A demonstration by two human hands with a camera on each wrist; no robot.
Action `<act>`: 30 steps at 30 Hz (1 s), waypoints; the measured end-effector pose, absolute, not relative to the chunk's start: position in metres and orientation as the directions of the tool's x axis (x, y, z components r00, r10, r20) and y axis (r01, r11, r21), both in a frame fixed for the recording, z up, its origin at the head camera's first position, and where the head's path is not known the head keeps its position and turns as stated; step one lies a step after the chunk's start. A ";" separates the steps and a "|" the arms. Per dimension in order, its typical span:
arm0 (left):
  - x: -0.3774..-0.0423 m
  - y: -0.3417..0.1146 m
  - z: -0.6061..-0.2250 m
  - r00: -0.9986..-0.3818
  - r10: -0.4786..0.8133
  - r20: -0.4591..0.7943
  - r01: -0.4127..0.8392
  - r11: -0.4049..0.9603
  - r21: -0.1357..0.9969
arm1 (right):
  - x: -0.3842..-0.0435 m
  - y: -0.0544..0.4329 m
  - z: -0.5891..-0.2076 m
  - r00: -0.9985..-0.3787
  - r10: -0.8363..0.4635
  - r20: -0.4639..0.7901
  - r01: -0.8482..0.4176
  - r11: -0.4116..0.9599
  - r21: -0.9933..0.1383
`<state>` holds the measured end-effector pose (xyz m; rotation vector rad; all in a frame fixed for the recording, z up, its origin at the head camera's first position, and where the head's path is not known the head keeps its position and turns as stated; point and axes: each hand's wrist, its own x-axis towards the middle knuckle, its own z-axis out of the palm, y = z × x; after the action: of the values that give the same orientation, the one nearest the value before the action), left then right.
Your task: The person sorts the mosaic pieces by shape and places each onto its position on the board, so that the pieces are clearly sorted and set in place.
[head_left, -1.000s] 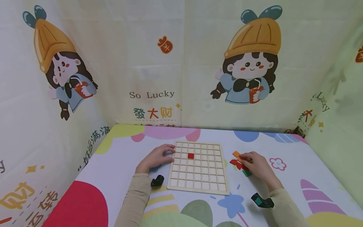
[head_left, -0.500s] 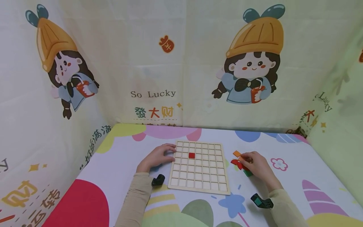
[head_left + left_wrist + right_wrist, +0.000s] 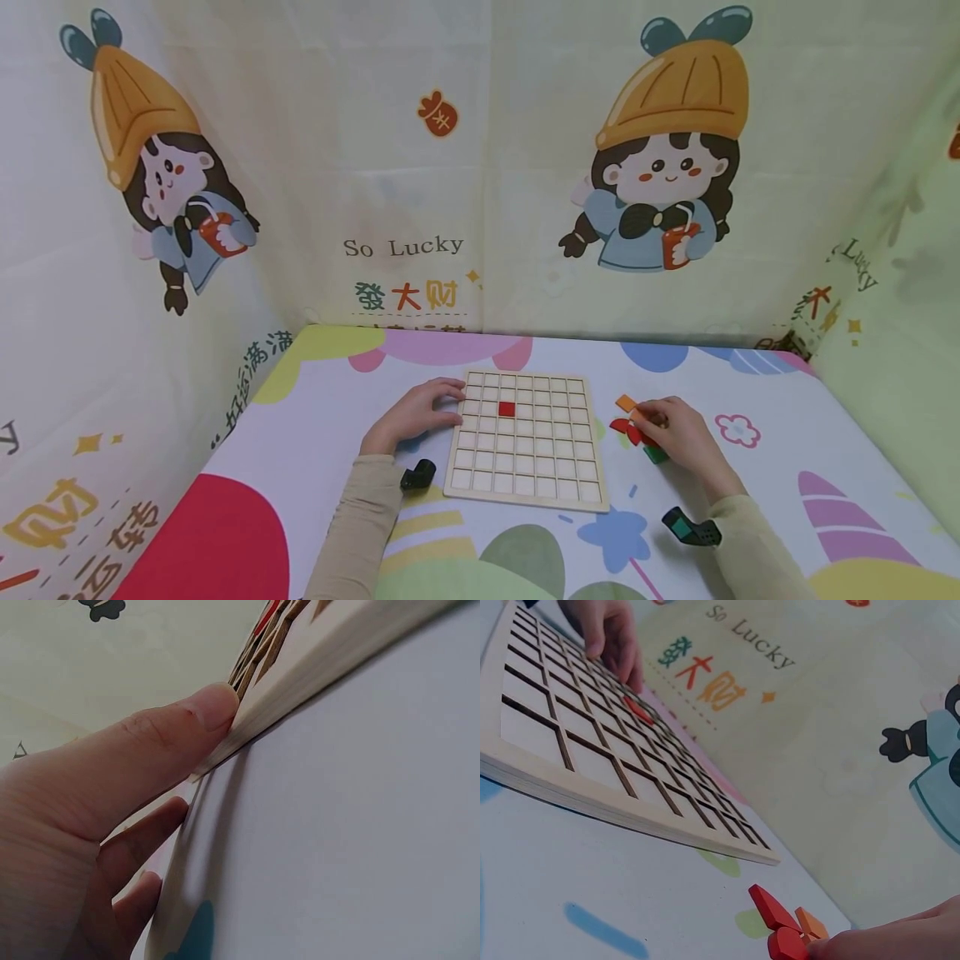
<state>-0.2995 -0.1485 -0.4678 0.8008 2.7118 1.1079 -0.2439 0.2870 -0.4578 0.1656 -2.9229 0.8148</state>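
A pale wooden grid board (image 3: 514, 461) lies flat, with one red square tile (image 3: 507, 409) in a cell near its far side. My left hand (image 3: 411, 418) rests at the board's left edge. In the left wrist view its thumb (image 3: 169, 735) presses the board's side, while the other fingers stay loosely bent. To the right of the board, my right hand (image 3: 681, 435) pinches an orange tile (image 3: 636, 415) between thumb and fingertips, low over a small pile. That pile shows another orange tile (image 3: 625, 403), red rounded pieces (image 3: 619, 426) and a green piece (image 3: 656, 455), partly hidden by the hand.
A white cloth with coloured prints (image 3: 330, 392) covers the table. Printed curtains (image 3: 525, 200) enclose it at the back and both sides. Each wrist wears a black device, the left one (image 3: 418, 476) and the right one (image 3: 692, 528).
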 end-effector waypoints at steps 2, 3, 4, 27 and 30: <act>-0.300 -0.149 -0.468 -0.855 0.509 0.101 0.432 0.591 0.681 | -0.244 0.286 -0.457 -0.990 -0.075 0.121 -0.127 0.849 -0.513; -0.299 -0.149 -0.468 -0.856 0.508 0.100 0.431 0.591 0.682 | -0.244 0.286 -0.457 -0.991 -0.073 0.115 -0.123 0.847 -0.517; -0.299 -0.149 -0.468 -0.857 0.507 0.099 0.428 0.592 0.683 | -0.244 0.286 -0.457 -0.992 -0.071 0.108 -0.117 0.846 -0.520; -0.298 -0.148 -0.466 -0.859 0.503 0.100 0.424 0.587 0.690 | -0.241 0.285 -0.453 -0.987 -0.072 0.144 -0.139 0.832 -0.538; -0.299 -0.148 -0.467 -0.858 0.503 0.102 0.426 0.586 0.689 | -0.241 0.284 -0.453 -0.987 -0.069 0.147 -0.139 0.829 -0.542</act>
<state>-0.2985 -0.1475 -0.4666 0.7948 2.7045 1.1328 -0.2412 0.2845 -0.4528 0.1649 -2.8879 0.8705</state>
